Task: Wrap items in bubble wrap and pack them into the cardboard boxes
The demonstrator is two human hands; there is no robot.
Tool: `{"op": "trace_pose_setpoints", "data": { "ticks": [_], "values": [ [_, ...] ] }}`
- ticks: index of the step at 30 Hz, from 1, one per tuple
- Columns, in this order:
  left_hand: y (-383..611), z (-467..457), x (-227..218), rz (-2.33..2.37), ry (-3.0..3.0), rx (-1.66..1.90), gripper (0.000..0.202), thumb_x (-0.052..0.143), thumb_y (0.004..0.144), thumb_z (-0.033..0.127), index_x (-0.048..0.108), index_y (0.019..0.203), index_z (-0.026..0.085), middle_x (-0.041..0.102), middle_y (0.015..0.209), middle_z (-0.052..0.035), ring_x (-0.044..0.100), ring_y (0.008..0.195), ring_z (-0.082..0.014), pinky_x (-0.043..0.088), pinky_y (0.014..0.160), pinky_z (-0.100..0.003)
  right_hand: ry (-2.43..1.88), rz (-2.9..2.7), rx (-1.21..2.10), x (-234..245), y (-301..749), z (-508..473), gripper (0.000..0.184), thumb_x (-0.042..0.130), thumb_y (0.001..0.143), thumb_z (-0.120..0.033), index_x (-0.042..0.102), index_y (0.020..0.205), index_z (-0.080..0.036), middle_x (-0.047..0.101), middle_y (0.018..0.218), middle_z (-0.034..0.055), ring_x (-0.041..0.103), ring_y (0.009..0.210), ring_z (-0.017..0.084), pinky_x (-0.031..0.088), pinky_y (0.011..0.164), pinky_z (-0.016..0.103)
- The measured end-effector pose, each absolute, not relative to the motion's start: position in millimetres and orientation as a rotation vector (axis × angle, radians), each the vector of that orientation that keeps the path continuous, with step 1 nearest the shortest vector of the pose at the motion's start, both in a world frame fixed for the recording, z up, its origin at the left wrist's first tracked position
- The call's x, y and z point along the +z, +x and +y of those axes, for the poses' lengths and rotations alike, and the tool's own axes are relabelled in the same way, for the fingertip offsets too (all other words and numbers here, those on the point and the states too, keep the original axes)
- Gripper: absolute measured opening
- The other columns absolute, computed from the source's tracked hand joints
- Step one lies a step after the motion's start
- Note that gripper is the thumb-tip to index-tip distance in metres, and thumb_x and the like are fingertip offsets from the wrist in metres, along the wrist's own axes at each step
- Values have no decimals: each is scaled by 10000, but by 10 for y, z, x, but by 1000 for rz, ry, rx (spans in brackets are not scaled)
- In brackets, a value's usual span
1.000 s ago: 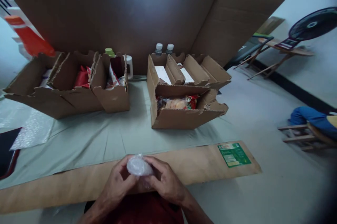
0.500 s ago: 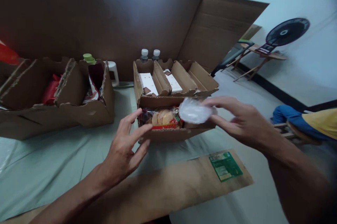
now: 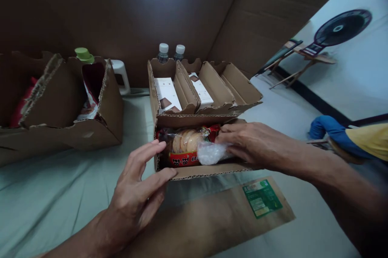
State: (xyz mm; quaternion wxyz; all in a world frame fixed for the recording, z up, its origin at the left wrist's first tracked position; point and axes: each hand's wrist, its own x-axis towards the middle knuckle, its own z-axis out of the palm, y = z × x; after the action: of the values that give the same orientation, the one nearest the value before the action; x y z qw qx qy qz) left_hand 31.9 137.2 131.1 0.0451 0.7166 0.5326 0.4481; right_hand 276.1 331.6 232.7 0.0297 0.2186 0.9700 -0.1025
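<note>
While right hand (image 3: 250, 143) holds it, bubble-wrap bundle (image 3: 209, 153) looks whitish (lumpy).

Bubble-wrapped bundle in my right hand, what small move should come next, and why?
Probably ease your right hand open to release the bundle: it appears to be within the walls of the front box, overlapping the cookie packet in view, while your left hand is at the box's left front corner.
</note>
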Motion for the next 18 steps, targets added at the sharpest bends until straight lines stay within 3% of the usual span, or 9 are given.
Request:
{"op": "trace_pose_setpoints", "data": {
  "ticks": [5,8,12,18],
  "values": [
    [326,1355,1310,1629,2191,1366,468,536,857,-57,660,1178,261,463,1526,-81,468,1428,-290,508,1121,-511,817,2928,-503,2451,2880,3398,165,557,863,-216,676,970,-257,742,890,-6,670,732,175,439,650,278],
    [325,1338,1303,1621,2189,1351,473,531,854,-67,661,1179,251,447,1536,-84,456,1439,-289,499,1133,-504,769,2815,-480,2357,2832,3382,183,576,817,-115,673,901,-245,725,779,-26,639,641,144,378,587,254],
    [330,1319,1283,1610,2187,1347,490,533,854,-64,663,1195,264,441,1552,-71,451,1445,-297,486,1146,-522,721,2678,-182,2028,2640,3329,231,572,796,-16,684,774,-217,710,688,4,602,580,150,309,552,273],
    [331,1322,1284,1628,2180,1316,481,536,864,-40,656,1194,289,421,1577,-59,446,1450,-306,502,1133,-550,695,2742,-116,1874,2622,3350,240,591,795,-4,690,713,-207,697,660,32,614,590,175,339,568,296]
  ]
}}
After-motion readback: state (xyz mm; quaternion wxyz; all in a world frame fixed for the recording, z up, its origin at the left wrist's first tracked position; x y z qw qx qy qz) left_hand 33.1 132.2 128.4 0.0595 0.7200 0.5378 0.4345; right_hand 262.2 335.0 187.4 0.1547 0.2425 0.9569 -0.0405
